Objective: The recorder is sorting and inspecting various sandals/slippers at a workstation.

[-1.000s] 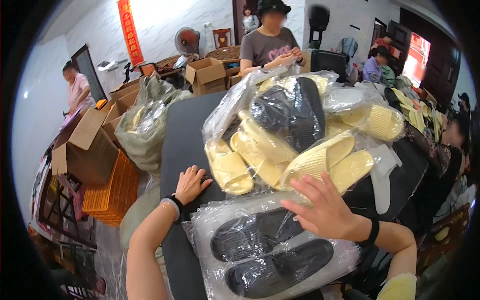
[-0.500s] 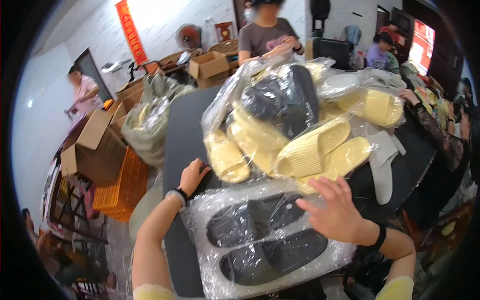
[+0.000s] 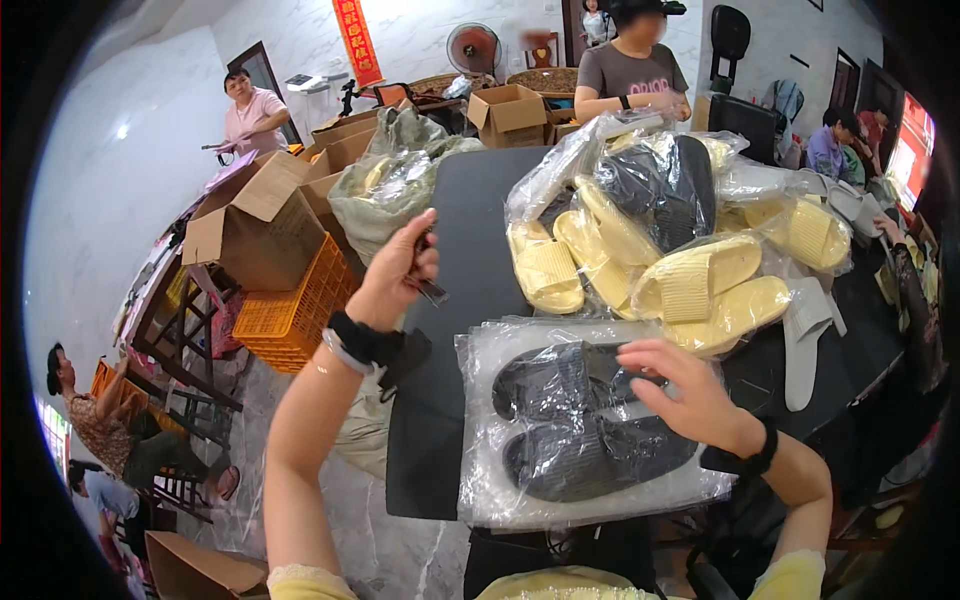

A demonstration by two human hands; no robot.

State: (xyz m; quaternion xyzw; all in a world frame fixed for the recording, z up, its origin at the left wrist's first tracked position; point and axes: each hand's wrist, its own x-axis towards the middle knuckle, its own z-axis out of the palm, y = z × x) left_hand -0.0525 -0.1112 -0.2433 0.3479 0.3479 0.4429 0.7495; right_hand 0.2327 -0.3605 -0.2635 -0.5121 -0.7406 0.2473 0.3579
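Note:
A pair of dark ribbed slippers (image 3: 560, 455) lies on the near part of the black table (image 3: 425, 430), in a clear plastic bag on top of more clear plastic. My right hand (image 3: 690, 390) hovers over or rests lightly on the bag's right side, fingers stretched out. At the table's left edge my left hand (image 3: 400, 262) is raised, its fingers curled round a small dark object (image 3: 434, 291) whose kind I cannot make out. Just beyond the bag are yellow slippers (image 3: 735, 308) in clear plastic, heaped with other bagged pairs.
A pale grey slipper (image 3: 803, 350) lies right of the heap. Left of the table stand a greenish sack (image 3: 375, 205), an open cardboard box (image 3: 265, 235) and orange crates (image 3: 290, 320). A person in a grey shirt (image 3: 630, 78) stands across the table; others are around the room.
My left hand has lifted off the table's left side, bringing the small dark object into sight. My right hand stays over the bagged dark slippers. The whole view has shifted leftward.

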